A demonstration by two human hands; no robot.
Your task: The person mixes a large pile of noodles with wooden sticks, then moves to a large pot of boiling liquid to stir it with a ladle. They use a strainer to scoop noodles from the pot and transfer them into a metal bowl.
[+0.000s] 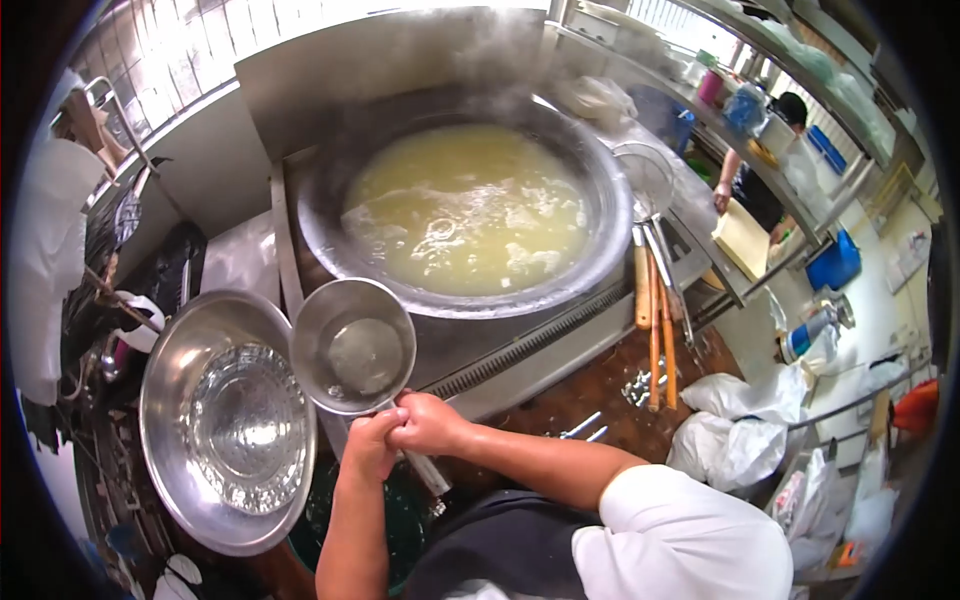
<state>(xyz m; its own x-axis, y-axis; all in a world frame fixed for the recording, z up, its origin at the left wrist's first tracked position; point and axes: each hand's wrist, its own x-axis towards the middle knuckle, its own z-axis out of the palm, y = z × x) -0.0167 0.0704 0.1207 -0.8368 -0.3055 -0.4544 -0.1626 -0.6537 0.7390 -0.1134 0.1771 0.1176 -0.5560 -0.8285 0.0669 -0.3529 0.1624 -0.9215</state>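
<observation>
Both my hands are closed around the handle of a round metal ladle, close to its bowl. My left hand lies against my right hand. A little cloudy liquid shows in the ladle, which is held between a wide metal basin on the left and a large wok. Steaming yellowish broth with pale foam fills the wok. Clear liquid stands in the basin. The ladle's handle end points down toward my body.
Right of the wok lie a wire strainer and long wooden-handled tools. White plastic bags are at the lower right. Beyond the shelf, a person holds a pale board-like object. A green container stands below my hands.
</observation>
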